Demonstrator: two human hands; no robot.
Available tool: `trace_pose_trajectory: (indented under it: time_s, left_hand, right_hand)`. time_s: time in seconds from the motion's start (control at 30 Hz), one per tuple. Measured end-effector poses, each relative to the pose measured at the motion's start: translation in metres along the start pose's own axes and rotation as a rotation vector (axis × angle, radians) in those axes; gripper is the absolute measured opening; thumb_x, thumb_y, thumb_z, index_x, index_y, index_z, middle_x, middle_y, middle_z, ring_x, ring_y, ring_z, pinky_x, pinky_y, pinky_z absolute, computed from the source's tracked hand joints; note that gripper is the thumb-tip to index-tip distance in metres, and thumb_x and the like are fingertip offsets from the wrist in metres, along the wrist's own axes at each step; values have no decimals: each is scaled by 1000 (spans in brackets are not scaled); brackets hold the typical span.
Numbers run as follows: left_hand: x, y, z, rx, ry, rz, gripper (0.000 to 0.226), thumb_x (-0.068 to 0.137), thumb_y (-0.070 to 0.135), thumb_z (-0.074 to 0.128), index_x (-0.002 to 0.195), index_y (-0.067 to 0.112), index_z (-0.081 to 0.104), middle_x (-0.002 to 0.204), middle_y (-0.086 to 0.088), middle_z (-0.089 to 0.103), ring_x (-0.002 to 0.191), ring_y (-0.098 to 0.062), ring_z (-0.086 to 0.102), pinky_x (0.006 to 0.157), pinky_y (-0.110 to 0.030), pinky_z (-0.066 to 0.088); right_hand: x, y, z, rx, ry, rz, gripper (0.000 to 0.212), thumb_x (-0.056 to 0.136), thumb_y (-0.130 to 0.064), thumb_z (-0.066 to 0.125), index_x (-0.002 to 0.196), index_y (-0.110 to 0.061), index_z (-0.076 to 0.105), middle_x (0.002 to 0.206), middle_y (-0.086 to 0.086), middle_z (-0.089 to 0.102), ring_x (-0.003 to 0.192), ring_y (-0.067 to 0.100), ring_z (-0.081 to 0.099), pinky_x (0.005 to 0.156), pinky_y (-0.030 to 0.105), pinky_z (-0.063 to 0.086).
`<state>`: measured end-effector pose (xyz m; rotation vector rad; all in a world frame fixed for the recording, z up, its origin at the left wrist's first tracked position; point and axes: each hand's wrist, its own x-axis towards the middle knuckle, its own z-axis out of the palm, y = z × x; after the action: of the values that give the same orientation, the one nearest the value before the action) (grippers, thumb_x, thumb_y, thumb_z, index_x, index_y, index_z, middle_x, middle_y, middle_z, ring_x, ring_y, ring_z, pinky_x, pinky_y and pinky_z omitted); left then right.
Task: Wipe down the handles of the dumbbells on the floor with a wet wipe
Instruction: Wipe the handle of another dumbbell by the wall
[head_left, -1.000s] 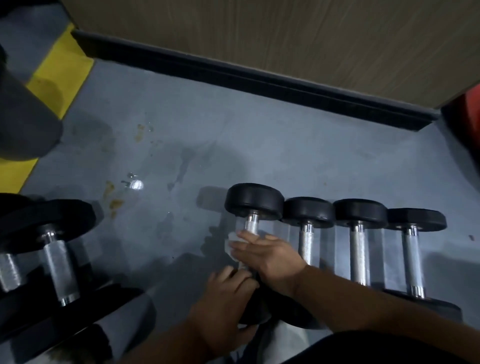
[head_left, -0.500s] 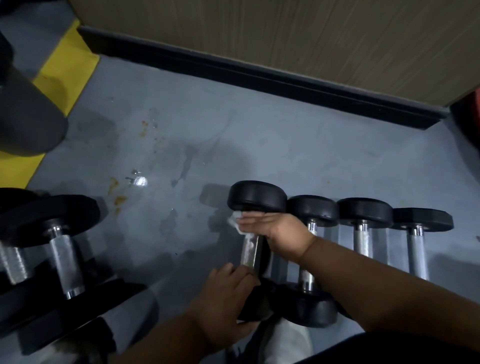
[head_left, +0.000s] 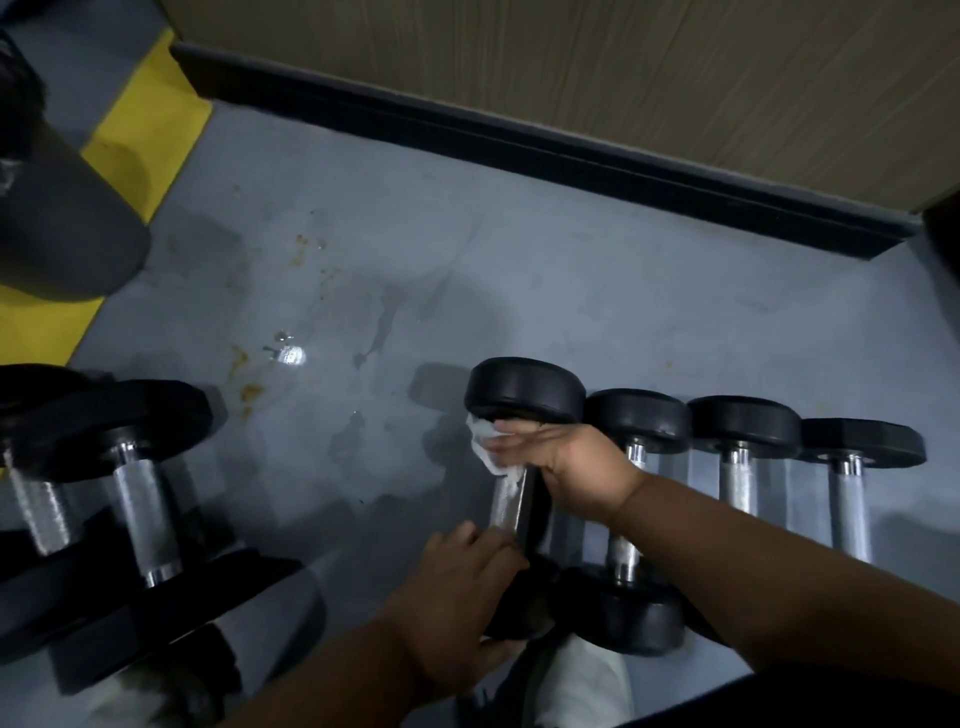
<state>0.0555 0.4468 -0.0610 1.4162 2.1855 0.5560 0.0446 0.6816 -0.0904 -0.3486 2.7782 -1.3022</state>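
Several black-headed dumbbells lie side by side on the grey floor. My right hand (head_left: 566, 467) wraps a white wet wipe (head_left: 491, 449) around the far end of the leftmost dumbbell's steel handle (head_left: 509, 506), just under its far head (head_left: 524, 389). My left hand (head_left: 462, 592) grips that dumbbell's near head and holds it. The neighbouring dumbbells (head_left: 636, 421) (head_left: 743, 426) (head_left: 860, 447) lie to the right, their handles partly hidden by my right forearm.
Two bigger dumbbells with knurled handles (head_left: 140, 499) lie at the left. A dark cylinder (head_left: 57, 223) stands at the far left by a yellow floor strip (head_left: 150, 114). A black skirting board (head_left: 519, 150) runs under the wooden wall. Stains and a wet spot (head_left: 288, 356) mark the floor.
My right hand slid the wipe along the handle from its middle up to the far head, baring the shaft below. My left hand kept its hold on the near head.
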Motion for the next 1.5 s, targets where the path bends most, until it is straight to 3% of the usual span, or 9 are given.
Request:
trace_pose_trajectory:
  time_s: [0.13,0.3,0.47,0.6,0.73,0.9,1.13,1.3,1.5]
  left_hand:
    - [1,1,-2,-13,-1,-2,53,73,58,63,115,27,52,117,4,49,98,-23,48,74,-44,47]
    - [2,-1,-2,-73,-5,12,57,72,55,66,117,24,52,123,3,49,106,-25,49,79,-44,49]
    - [2,-1,-5,-16,-49,-1,55,77,62,60,117,26,51,118,4,50,94,-23,48,74,-42,44]
    - [5,4,-8,25,-106,-41,56,67,60,58,113,29,51,116,6,51,98,-22,51,73,-43,49]
    - [7,0,-8,28,-139,-39,62,66,63,57,118,30,50,120,5,50,104,-23,51,77,-41,48]
    - [5,-1,-7,9,-142,-30,64,74,68,57,125,30,47,121,5,49,100,-23,48,79,-41,44]
    - [6,5,-11,15,-123,-40,65,66,62,60,124,36,50,123,8,50,103,-21,51,74,-37,46]
    - [4,6,-11,52,-123,-23,72,69,59,51,138,43,41,114,4,50,94,-22,49,72,-40,48]
    - [26,18,-31,154,-185,84,48,78,45,51,122,27,53,105,-4,50,97,-27,49,78,-38,46]
  right_hand:
    - [-25,-20,26,-55,77,150,26,90,-6,65,114,1,71,130,14,64,121,19,60,113,34,38]
    - [-31,-26,7,-178,-237,-201,28,101,-24,51,116,-15,72,131,-2,65,133,11,50,112,27,38]
    - [-3,10,-2,-72,-17,-13,52,79,20,58,118,-12,72,133,1,63,136,10,47,112,40,40]
    - [-31,-19,16,-134,41,48,29,89,3,66,115,-8,73,130,9,64,120,20,59,104,35,44]
    - [-30,-24,-1,-237,-178,-338,25,98,-19,58,118,-14,72,132,0,64,131,14,53,108,32,44]
    - [6,-5,-12,-192,-15,-84,38,81,5,58,111,-12,75,124,3,69,121,20,61,96,42,53]
    - [-45,-33,18,-172,-67,-156,28,90,-11,68,118,-14,71,127,-2,67,124,14,58,97,35,53]
    - [-17,-35,-3,-287,163,-97,20,92,-13,63,107,-17,76,116,-3,72,107,10,67,93,24,52]
    - [3,-32,-18,-481,190,-68,12,92,-17,65,94,-10,75,89,4,66,76,25,61,67,35,54]
